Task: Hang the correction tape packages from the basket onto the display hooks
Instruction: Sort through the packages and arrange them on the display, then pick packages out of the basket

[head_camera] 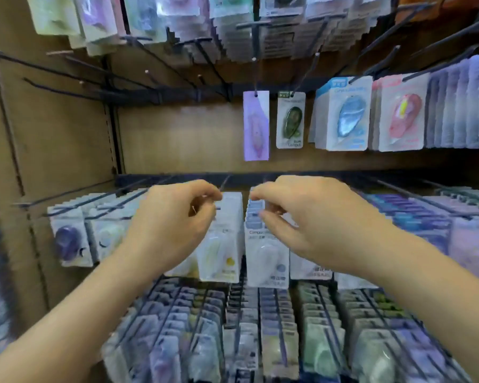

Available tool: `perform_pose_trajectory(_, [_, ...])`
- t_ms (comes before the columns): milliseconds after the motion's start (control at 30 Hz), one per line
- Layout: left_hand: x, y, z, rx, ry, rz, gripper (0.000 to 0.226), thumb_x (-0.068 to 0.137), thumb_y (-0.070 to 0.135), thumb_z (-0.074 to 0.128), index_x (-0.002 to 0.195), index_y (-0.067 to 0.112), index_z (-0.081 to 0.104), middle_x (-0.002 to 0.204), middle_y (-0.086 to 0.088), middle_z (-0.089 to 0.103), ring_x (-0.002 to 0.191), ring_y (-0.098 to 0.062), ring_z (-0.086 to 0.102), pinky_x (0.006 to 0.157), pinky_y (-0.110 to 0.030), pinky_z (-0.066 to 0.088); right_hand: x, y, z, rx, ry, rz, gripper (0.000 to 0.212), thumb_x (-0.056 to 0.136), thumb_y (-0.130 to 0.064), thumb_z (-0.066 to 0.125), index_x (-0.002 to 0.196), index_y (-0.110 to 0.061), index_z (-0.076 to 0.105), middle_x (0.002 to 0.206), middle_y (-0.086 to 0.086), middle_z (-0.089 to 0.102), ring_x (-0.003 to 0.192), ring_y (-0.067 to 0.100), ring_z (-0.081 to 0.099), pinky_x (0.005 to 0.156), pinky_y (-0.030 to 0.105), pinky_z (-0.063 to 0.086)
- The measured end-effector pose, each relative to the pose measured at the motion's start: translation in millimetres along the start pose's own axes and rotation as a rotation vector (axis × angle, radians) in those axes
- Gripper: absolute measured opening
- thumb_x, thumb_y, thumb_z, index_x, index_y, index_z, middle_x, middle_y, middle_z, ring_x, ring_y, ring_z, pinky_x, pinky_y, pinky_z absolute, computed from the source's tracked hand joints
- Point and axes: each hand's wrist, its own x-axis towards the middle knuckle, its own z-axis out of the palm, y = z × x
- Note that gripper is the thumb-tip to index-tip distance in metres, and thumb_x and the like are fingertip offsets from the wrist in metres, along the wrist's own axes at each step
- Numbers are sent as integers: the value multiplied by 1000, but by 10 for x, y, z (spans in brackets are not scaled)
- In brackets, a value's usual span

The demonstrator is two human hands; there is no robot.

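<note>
The yellow pack [221,244] hung in the middle row of the rack, front of its hook [225,182], just beside a blue pack [266,252] on the next hook to the right. The left hand [172,225] was curled, thumb and forefinger closed on the yellow pack's top left corner. The right hand [310,219] pinched the top of the blue pack, forefinger above and thumb below its header. The two hands were near each other but apart.

To the left in the same row hung a purple pack [68,241]. Below ran a packed lower row [260,327]. Above, against the brown back panel [177,139], a lilac pack [256,125] and a green pack [291,120] each hung alone, with a big blue pack [343,114] and a red pack [401,114] to their right. The picture was blurred at its edges.
</note>
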Motion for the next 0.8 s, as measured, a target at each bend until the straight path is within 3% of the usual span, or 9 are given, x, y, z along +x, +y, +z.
perform_pose_trajectory(67, [-320, -117, -139, 53, -51, -35, 20, 83, 22, 56, 89, 24, 76, 51, 19, 49, 52, -5, 51, 55, -23, 40, -66, -249, 111, -37, -26, -95, 27, 96, -32, 45, 114, -22, 62, 92, 2, 66, 82, 31, 66, 60, 47, 55])
perform_pose_trajectory(200, [-1037, -340, -361, 149, -223, -164, 25, 85, 25, 52, 94, 27, 74, 71, 10, 69, 65, -13, 63, 63, -32, 51, -216, -637, 434, -12, -252, -185, 29, 104, -36, 34, 125, -26, 51, 104, -2, 58, 91, 25, 61, 70, 41, 53])
perform_pose_trajectory(333, [-1852, -460, -505, 236, -356, -368, 21, 94, 21, 55, 105, 31, 71, 63, 3, 66, 59, -14, 60, 58, -36, 51, -412, -943, 884, 68, -387, -244, 28, 105, -36, 33, 127, -26, 48, 104, -2, 57, 93, 22, 58, 73, 40, 52])
perform_pose_trajectory(467, [-2807, -482, -653, 290, -461, -650, 25, 93, 30, 49, 108, 33, 70, 84, 6, 71, 84, -20, 66, 70, -32, 51, -869, -1317, 1510, 239, -557, -252, 32, 105, -36, 37, 135, -29, 45, 116, -2, 57, 103, 21, 58, 77, 37, 51])
perform_pose_trajectory(567, [-3623, -387, -766, 321, -534, -880, 25, 93, 19, 55, 109, 29, 69, 77, 5, 60, 90, -23, 65, 72, -32, 44, -1270, -1670, 1960, 370, -691, -262, 32, 102, -37, 43, 132, -28, 50, 116, -1, 57, 108, 20, 57, 87, 37, 49])
perform_pose_trajectory(633, [-4165, -324, -869, 344, -599, -975, 27, 91, 16, 56, 110, 28, 70, 88, 2, 67, 93, -24, 65, 75, -32, 46, -1532, -1925, 2201, 459, -774, -247, 35, 100, -35, 48, 134, -28, 52, 122, -1, 57, 117, 20, 55, 93, 34, 44])
perform_pose_trajectory(700, [-4697, -278, -1002, 359, -573, -1097, 29, 89, 13, 58, 109, 27, 72, 96, 0, 72, 91, -25, 67, 74, -32, 47, -1747, -2191, 2405, 552, -865, -226, 38, 99, -31, 51, 136, -27, 52, 127, -1, 57, 121, 20, 54, 97, 32, 41])
perform_pose_trajectory(800, [-5410, -247, -1182, 323, -410, -1345, 26, 89, 8, 58, 107, 21, 73, 76, 3, 71, 76, -20, 69, 67, -29, 44, -1982, -2593, 2635, 694, -966, -124, 35, 97, -26, 58, 132, -24, 59, 125, -1, 63, 115, 17, 59, 97, 29, 44])
